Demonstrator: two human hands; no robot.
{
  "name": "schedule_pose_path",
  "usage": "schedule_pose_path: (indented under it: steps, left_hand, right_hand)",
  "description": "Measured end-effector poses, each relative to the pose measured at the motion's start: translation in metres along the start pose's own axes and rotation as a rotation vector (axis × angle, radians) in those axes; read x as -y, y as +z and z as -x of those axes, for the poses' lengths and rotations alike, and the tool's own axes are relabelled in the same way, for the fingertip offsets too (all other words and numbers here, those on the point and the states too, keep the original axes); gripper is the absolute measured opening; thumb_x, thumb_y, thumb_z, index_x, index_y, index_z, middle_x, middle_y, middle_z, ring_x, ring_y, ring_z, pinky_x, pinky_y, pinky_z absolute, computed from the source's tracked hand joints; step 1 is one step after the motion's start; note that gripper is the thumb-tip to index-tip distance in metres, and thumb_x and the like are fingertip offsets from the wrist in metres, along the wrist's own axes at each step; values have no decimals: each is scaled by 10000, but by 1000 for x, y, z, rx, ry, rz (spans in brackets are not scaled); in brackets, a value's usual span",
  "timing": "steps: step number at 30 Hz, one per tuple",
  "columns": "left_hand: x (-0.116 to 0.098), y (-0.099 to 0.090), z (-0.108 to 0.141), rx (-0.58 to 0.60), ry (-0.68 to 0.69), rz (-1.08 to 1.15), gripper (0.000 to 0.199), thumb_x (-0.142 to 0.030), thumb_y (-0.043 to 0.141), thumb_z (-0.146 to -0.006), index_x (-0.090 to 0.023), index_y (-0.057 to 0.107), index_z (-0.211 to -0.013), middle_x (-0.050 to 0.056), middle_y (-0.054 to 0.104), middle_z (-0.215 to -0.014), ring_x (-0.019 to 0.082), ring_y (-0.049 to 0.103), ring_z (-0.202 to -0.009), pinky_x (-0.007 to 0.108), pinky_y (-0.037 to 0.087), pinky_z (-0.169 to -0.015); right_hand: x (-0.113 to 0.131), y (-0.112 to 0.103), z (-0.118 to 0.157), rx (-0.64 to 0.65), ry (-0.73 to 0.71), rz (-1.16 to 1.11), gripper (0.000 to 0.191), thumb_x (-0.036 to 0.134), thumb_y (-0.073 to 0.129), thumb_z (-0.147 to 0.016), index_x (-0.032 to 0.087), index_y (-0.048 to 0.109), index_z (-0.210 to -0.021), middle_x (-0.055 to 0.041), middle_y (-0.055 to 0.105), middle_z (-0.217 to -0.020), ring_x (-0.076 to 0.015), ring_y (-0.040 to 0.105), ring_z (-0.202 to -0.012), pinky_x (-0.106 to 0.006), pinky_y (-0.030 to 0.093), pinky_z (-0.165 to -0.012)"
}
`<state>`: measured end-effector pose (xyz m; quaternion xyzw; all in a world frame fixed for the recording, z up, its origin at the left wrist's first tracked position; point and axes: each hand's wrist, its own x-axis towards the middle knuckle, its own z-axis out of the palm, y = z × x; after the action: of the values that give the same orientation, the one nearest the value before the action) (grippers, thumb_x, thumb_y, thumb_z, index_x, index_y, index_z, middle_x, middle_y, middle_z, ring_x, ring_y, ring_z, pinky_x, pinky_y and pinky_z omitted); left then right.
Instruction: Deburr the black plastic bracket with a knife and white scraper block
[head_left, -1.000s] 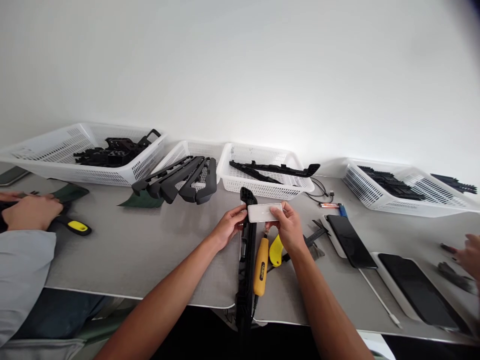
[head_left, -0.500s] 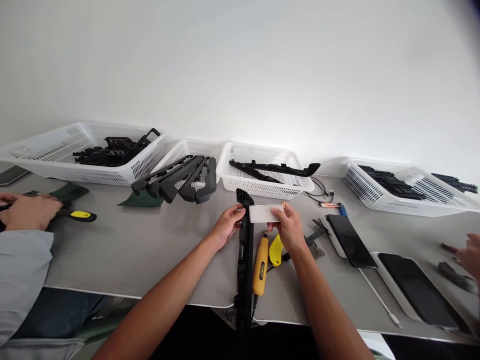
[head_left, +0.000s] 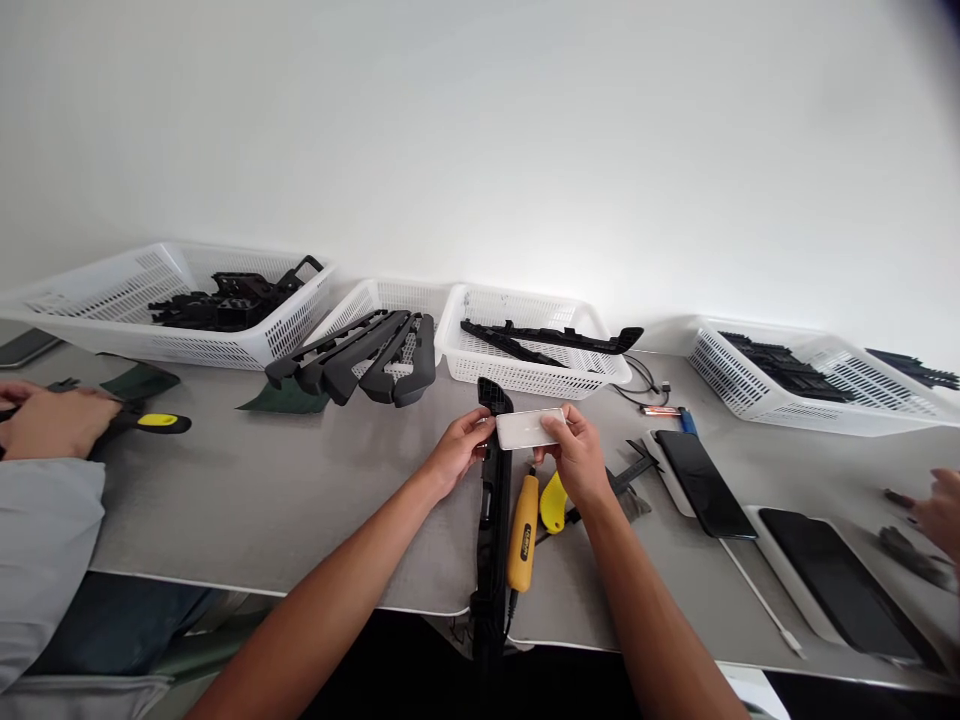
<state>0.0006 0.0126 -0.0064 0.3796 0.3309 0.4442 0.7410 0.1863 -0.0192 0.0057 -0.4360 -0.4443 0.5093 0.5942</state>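
My left hand (head_left: 459, 450) grips a long black plastic trim piece (head_left: 493, 520) near its far end; its near end reaches past the table's front edge. Closed on a flat white rectangular plate (head_left: 521, 430), my right hand (head_left: 576, 455) keeps it level across the top of the trim. The plate's left end overlaps the trim beside my left fingertips. Just right of the trim lies a yellow corded pen-shaped tool (head_left: 523, 535). A yellow-handled tool (head_left: 553, 503) lies below my right hand, partly hidden by it, with a dark caliper-like tool (head_left: 634, 472) behind the wrist.
White baskets (head_left: 525, 378) of black parts line the wall, with grey trim pieces (head_left: 375, 360) leaning on one. Phones (head_left: 705, 485) and a white cable (head_left: 761, 598) lie at right. Co-workers' hands (head_left: 64, 420) are at the left and right edges; a yellow-black handle (head_left: 161, 424) is at left.
The white plate has shifted slightly left over the trim and tilted a little, its right end higher. Both my hands keep their holds.
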Motion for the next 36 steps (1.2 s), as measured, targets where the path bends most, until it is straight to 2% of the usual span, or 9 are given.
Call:
schedule_pose_path:
  steps: [8,11,18,25,29,31,33,34,36]
  left_hand:
    - [4,-3,-2,-7,57,-139,422,-550,861,-707,-205,692,-881,-6,660,-805,151,588,-733,254,427,-671]
    - [4,-4,-3,-19,67,-142,443,-550,870,-700,-207,710,-931,-6,661,-809,153,592,-746,251,426,-671]
    - [-2,-2,-1,-18,53,-78,459,-549,889,-666,-199,695,-892,-9,653,-783,145,580,-714,247,401,-640]
    - [-1,0,4,17,14,-166,514,-596,887,-676,-187,686,-913,-21,611,-786,131,572,-729,237,419,-654]
    - [3,5,7,102,-27,-207,540,-622,879,-668,-181,697,-920,-7,639,-804,145,587,-748,248,428,-664]
    - [4,6,7,91,-36,-211,537,-613,883,-661,-181,696,-921,-8,637,-801,149,588,-749,252,428,-661]
    - [5,4,5,51,-29,-199,529,-602,882,-662,-183,691,-923,-12,630,-794,147,581,-738,250,420,-648]
    - [5,3,4,30,-21,-185,525,-598,877,-669,-185,689,-933,-11,633,-799,148,583,-739,250,420,-647]
    - [4,0,1,-3,4,-151,509,-589,860,-694,-191,688,-962,-6,647,-822,156,597,-755,255,433,-661]
  right_hand:
    - [3,4,2,2,-1,21,453,495,794,-838,234,432,-757,64,572,-604,-119,566,-424,-273,522,-430]
    - [4,3,2,-28,-19,22,465,484,792,-841,234,411,-748,70,562,-602,-113,564,-421,-261,514,-427]
    - [0,4,0,-7,11,45,449,498,777,-840,234,424,-753,59,571,-605,-126,567,-426,-281,532,-432]
    - [0,-11,-4,-220,-83,101,352,493,738,-853,217,519,-838,33,599,-720,-117,555,-538,-250,492,-470]
    - [1,-8,-2,-376,-206,153,363,499,758,-842,219,534,-900,40,543,-754,-112,517,-614,-235,467,-528]
    - [2,-3,1,-430,-302,200,336,473,728,-881,231,526,-997,19,590,-849,-129,552,-674,-263,505,-605]
    - [3,3,4,-305,-370,276,284,421,690,-915,243,510,-1043,-39,662,-1048,-182,641,-866,-320,553,-752]
    - [2,7,6,-184,-380,317,257,391,680,-916,245,505,-1034,-68,667,-1176,-215,654,-1005,-356,557,-843]
    - [1,13,9,72,-348,379,232,342,681,-889,246,499,-997,-93,585,-1426,-271,580,-1271,-417,521,-1001]
